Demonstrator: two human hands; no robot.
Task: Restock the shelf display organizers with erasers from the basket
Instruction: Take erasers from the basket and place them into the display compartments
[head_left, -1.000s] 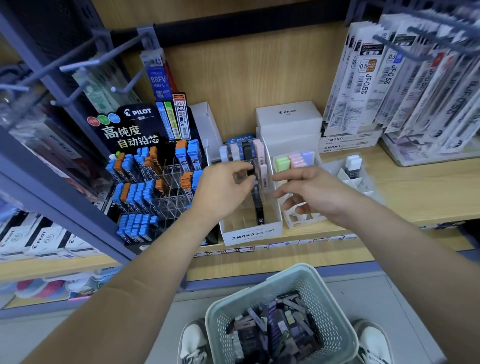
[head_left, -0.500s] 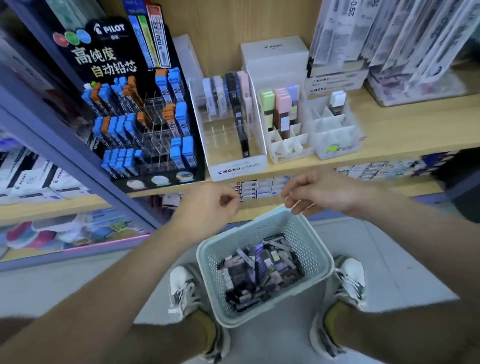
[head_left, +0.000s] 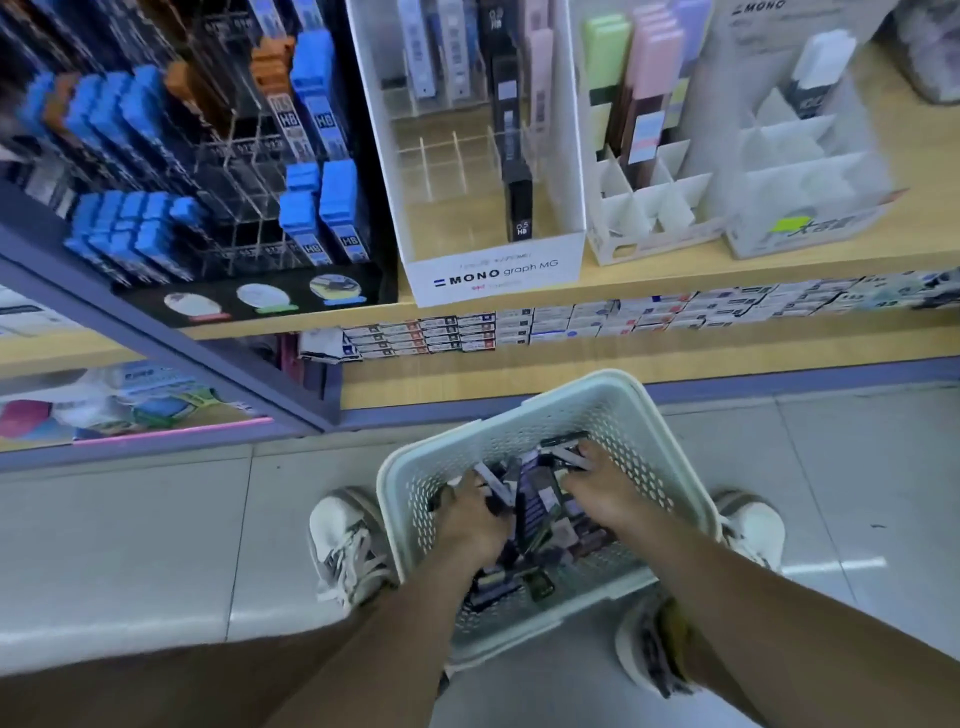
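Observation:
A pale green perforated basket (head_left: 613, 395) stands on the floor between my shoes, holding several dark and purple slim packs (head_left: 540, 512). Both hands are down inside it. My left hand (head_left: 470, 512) rests on the packs at the left, fingers curled around one. My right hand (head_left: 605, 480) presses on the packs at the right, fingertips on a slim pack near the far wall. On the shelf above, the white MONO graph MG organizer (head_left: 493, 270) holds a few upright packs and has bare slots. A white divided organizer (head_left: 649, 208) beside it holds pastel erasers.
A black tiered rack (head_left: 218, 156) of blue and orange lead cases stands at the shelf's left. Another white divided box (head_left: 810, 171) sits at the right. The wooden shelf edge (head_left: 675, 275) overhangs a lower row of small boxes. Grey tiled floor surrounds the basket.
Both hands left the shelf organizers, dropped past the basket rim and are now inside the basket on the packs. My view tilted down and moved closer.

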